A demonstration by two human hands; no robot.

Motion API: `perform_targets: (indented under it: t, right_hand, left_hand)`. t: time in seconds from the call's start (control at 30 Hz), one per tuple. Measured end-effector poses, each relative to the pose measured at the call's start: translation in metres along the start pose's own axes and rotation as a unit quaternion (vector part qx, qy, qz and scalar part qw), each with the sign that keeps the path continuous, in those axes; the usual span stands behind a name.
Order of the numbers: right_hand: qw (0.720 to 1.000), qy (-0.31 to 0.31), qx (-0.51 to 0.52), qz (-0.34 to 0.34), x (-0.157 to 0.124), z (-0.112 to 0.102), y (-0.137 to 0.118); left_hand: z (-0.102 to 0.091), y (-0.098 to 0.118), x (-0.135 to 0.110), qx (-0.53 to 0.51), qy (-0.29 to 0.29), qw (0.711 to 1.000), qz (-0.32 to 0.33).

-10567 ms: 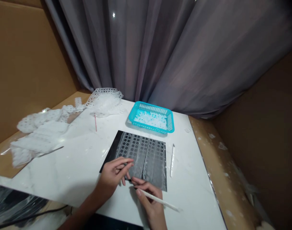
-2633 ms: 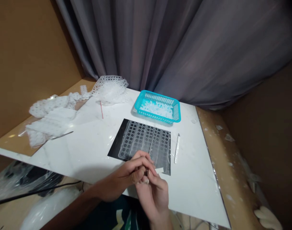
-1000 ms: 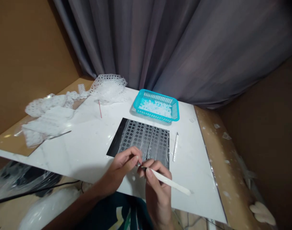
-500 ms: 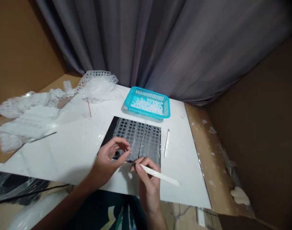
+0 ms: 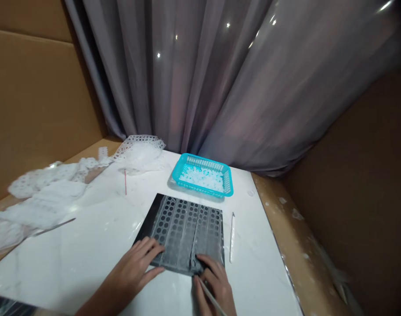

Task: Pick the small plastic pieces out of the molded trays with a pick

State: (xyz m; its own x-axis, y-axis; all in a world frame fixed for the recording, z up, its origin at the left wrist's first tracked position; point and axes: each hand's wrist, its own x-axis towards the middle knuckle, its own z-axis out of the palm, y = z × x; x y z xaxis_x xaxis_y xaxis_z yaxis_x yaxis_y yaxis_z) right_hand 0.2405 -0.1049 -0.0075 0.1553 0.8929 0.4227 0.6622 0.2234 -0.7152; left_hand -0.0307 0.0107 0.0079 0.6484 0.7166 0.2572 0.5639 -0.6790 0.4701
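A black sheet (image 5: 146,223) lies on the white table (image 5: 98,237) with clear perforated strips (image 5: 187,226) of round holes laid over it. My left hand (image 5: 137,263) rests flat on the sheet's near left corner, fingers stretched out. At the near edge of the strips, my right hand (image 5: 216,281) presses down with its fingers while gripping a thin white stick (image 5: 211,297) that points back toward me.
A turquoise basket (image 5: 203,181) of small white pieces stands behind the sheet. A second white stick (image 5: 232,237) lies right of the sheet, a red stick (image 5: 125,181) farther left. Heaps of white perforated waste (image 5: 45,197) cover the left side. Curtain and cardboard walls surround the table.
My left hand went from a pinch over the strips to lying flat on the sheet. The right hand moved onto the strips' near edge. The view tilted up.
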Motion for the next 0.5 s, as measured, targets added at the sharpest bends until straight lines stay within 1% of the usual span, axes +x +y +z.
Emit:
perform_targets:
  t: [0.07, 0.13, 0.2, 0.3, 0.37, 0.4, 0.43, 0.5]
  right_hand:
    - [1.000, 0.020, -0.010, -0.015, -0.001, -0.003, 0.003]
    - [0.999, 0.039, -0.009, -0.015, 0.002, -0.004, 0.000]
    - [0.998, 0.068, 0.001, 0.007, 0.007, -0.003, -0.007]
    - [0.991, 0.115, 0.041, 0.051, 0.018, -0.004, -0.023]
    - [0.984, 0.145, 0.062, 0.083, 0.025, -0.008, -0.036]
    - [0.980, 0.163, 0.068, 0.097, 0.029, -0.011, -0.043]
    - [0.976, 0.179, 0.074, 0.104, 0.032, -0.014, -0.049]
    - [0.972, 0.195, 0.098, 0.088, 0.038, -0.018, -0.062]
  left_hand:
    - [0.003, 0.004, -0.001, 0.025, -0.017, 1.000, -0.003]
    - [0.004, 0.015, 0.005, 0.029, -0.024, 0.999, -0.011]
    - [0.006, 0.032, 0.015, 0.010, -0.032, 0.999, -0.017]
    - [0.010, 0.057, 0.030, -0.049, -0.051, 0.997, -0.017]
    - [0.013, 0.068, 0.037, -0.096, -0.054, 0.994, -0.023]
    - [0.014, 0.072, 0.039, -0.125, -0.048, 0.990, -0.044]
    - [0.015, 0.074, 0.041, -0.154, -0.034, 0.984, -0.078]
    - [0.014, 0.076, 0.046, -0.209, -0.009, 0.963, -0.170]
